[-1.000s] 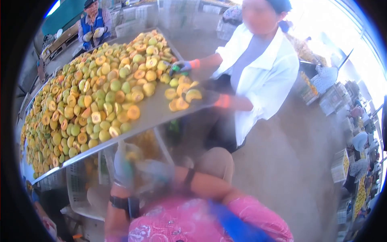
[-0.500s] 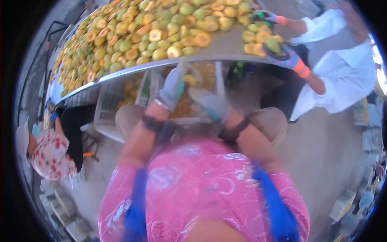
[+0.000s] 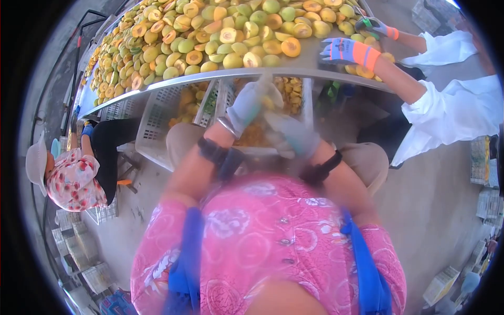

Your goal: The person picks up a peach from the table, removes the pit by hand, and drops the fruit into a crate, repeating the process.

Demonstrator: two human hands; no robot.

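Note:
My left hand (image 3: pixel 247 107), in a pale grey and green glove, is closed round a yellow piece of stone fruit (image 3: pixel 269 102), partly blurred, just below the steel table's edge. Close by at its lower right, my right hand (image 3: pixel 298 135) wears a similar glove. Motion smears its fingers, and whether it holds anything does not show. Under both hands stands a white plastic crate (image 3: pixel 307 100) between my knees, with yellow fruit pieces (image 3: pixel 295 89) in it. On the table lies a large heap of halved stone fruit (image 3: pixel 210 44), yellow-green with orange flesh.
The steel table's rim (image 3: pixel 199 76) runs just beyond my hands. Another white crate (image 3: pixel 157 118) with fruit stands at the left. At the right, a co-worker's gloved hand (image 3: pixel 344 51) rests by fruit on the table. Another person (image 3: pixel 73 178) sits far left.
My view has shifted, so my hands appear farther right, still close together below the table edge. The co-worker's nearer hand has moved up over the table and no longer holds a green fruit.

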